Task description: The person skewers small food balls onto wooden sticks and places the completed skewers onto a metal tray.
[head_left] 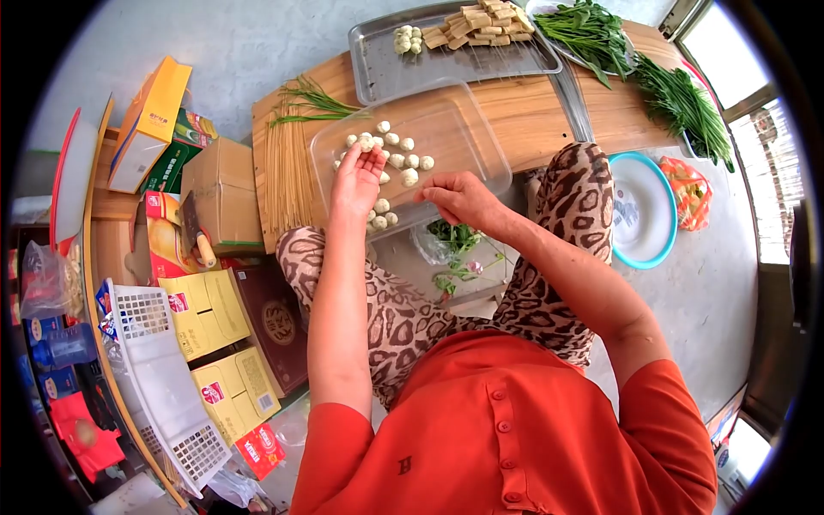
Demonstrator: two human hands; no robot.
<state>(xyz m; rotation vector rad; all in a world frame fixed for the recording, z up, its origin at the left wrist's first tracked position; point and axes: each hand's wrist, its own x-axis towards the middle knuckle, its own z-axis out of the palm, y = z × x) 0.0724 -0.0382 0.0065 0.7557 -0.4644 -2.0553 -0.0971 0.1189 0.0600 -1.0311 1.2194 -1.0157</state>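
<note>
My left hand (359,178) is palm up over the clear plastic tub (463,142), its fingers curled at a pale round ball (366,144). More pale balls (410,177) lie scattered in the tub, beside and below that hand. To the right, my right hand (459,197) is over the tub's near right corner, thumb and fingers pinched together; anything between them is too small to make out. Thin wooden sticks (290,176) lie in a bundle left of the tub, with long green stems (316,101) above them.
A metal tray (378,69) at the back holds tan rolls (481,27) and pale balls. Leafy greens (588,33) and long greens (687,107) are at the right, above a blue-rimmed basin (666,206). Cartons (225,193) and a white basket (163,378) stand left.
</note>
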